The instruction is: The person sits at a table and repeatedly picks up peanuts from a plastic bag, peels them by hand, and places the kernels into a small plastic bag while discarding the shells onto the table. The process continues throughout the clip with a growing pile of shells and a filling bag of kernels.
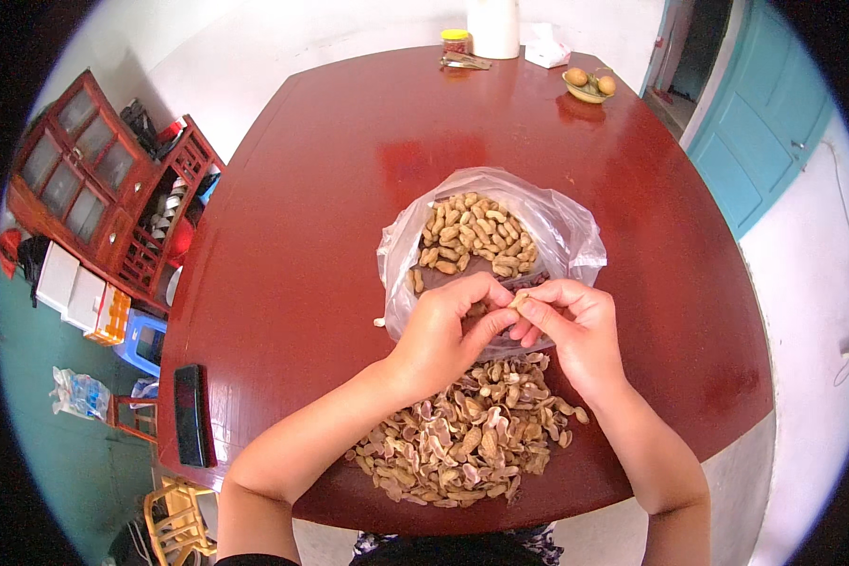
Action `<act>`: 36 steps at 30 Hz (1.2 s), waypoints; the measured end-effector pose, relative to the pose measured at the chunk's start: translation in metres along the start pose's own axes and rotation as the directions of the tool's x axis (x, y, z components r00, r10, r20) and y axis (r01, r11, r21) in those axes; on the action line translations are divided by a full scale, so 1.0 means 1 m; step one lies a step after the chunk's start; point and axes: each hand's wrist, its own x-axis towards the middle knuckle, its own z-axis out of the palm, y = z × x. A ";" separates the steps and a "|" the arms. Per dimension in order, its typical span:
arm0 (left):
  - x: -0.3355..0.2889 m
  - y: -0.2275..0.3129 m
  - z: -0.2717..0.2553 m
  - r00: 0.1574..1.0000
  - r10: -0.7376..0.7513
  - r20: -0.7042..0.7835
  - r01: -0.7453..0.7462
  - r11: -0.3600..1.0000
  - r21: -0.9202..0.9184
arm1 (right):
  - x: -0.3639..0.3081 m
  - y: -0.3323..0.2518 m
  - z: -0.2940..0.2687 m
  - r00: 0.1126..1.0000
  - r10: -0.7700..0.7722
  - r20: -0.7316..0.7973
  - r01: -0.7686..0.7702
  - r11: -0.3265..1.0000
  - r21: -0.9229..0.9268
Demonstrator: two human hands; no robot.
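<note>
A single peanut sits pinched between the fingertips of both hands, just above the near edge of a clear plastic bag that lies open on the red desk. The left hand curls around it from the left, thumb and forefinger closed on the shell, while the right hand grips it from the other side, fingers bent inward. Inside the bag lies a heap of whole unshelled peanuts. Nearer the person, below the hands, a pile of split empty shells spreads over the desk. A black phone rests near the left edge. At the far side stand a white container, a small yellow-lidded jar and a dish of fruit.
</note>
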 end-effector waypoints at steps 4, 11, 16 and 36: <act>-0.004 -0.007 0.005 0.999 -0.036 -0.007 0.033 0.973 -0.226 | -0.002 -0.004 0.007 0.999 -0.036 -0.005 0.036 0.998 -0.044; -0.003 -0.001 0.002 0.878 -0.417 0.237 0.430 0.466 -0.774 | -0.002 -0.001 0.005 1.000 -0.022 -0.012 0.023 1.000 0.004; 0.000 -0.010 0.002 0.883 -0.392 0.259 0.413 0.386 -0.825 | 0.004 0.008 -0.001 1.000 0.007 -0.030 -0.004 0.996 0.090; -0.001 -0.018 0.006 0.954 -0.299 -0.038 0.245 0.843 -0.478 | 0.011 0.005 -0.010 1.000 0.004 -0.024 -0.007 0.989 -0.144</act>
